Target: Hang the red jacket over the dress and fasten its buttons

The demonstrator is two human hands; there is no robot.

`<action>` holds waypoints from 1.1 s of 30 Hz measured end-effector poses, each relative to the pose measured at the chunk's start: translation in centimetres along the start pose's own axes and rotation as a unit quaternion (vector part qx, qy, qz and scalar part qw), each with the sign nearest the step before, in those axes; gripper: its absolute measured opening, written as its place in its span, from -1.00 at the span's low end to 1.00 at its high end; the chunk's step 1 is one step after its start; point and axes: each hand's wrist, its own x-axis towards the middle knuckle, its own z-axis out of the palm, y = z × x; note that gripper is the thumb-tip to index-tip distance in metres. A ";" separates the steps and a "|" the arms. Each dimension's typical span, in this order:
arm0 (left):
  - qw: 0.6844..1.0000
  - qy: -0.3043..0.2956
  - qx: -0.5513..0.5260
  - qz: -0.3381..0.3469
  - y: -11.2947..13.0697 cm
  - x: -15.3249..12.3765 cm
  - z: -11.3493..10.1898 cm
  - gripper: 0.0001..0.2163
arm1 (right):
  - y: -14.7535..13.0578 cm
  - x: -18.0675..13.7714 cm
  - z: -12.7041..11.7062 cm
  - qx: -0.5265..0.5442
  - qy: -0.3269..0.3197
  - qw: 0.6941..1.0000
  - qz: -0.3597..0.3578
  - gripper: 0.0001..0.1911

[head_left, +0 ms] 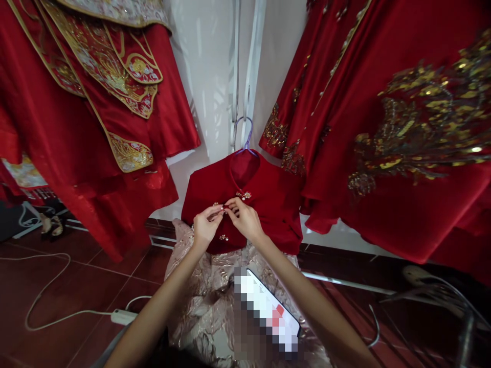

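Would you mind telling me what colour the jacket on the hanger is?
The jacket is deep red, seen best in the head view.

gap above red jacket [272, 204], hanger [246, 146] within, hanging garments [92, 117] both sides, phone [274, 309] between forearms [164, 296]

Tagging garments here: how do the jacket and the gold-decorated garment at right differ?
The jacket bears a few small fasteners; the garment has broad gold decoration.
The jacket's hanger shows; the garment's top is out of frame.
Left hand and right hand touch the jacket, neither the garment.
Both are red.
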 end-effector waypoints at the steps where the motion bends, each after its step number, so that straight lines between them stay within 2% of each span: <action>1: 1.000 0.000 0.003 0.000 0.0 0.0 0.0 -0.78 | 0.0 -0.1 0.0 0.002 0.006 1.000 0.000 -0.85; 15: 0.993 -0.008 0.110 0.052 -0.3 0.2 -0.1 -0.85 | 0.1 -0.6 0.7 0.003 0.037 0.999 0.005 -0.88; 20: 0.993 -0.030 0.099 0.052 0.0 0.4 -0.5 -0.88 | 0.0 -1.0 1.0 -0.008 0.049 0.999 0.003 -0.88; 24: 0.991 -0.045 0.102 0.069 -0.7 0.5 -0.6 -0.89 | -0.2 -0.6 1.1 -0.016 0.052 0.998 0.020 -0.87; 27: 0.995 -0.018 0.076 0.058 -1.6 -0.4 -0.3 -0.80 | -0.1 -0.5 0.5 0.086 -0.017 0.996 0.033 -0.80; 30: 0.997 0.027 0.045 0.051 -2.4 -2.6 0.0 -0.71 | -0.2 -1.4 -1.0 0.226 -0.122 0.964 0.061 -0.70; 33: 0.988 0.000 0.135 0.081 -3.2 -5.2 0.1 -0.74 | -0.4 -3.3 -3.2 0.278 -0.159 0.943 0.088 -0.67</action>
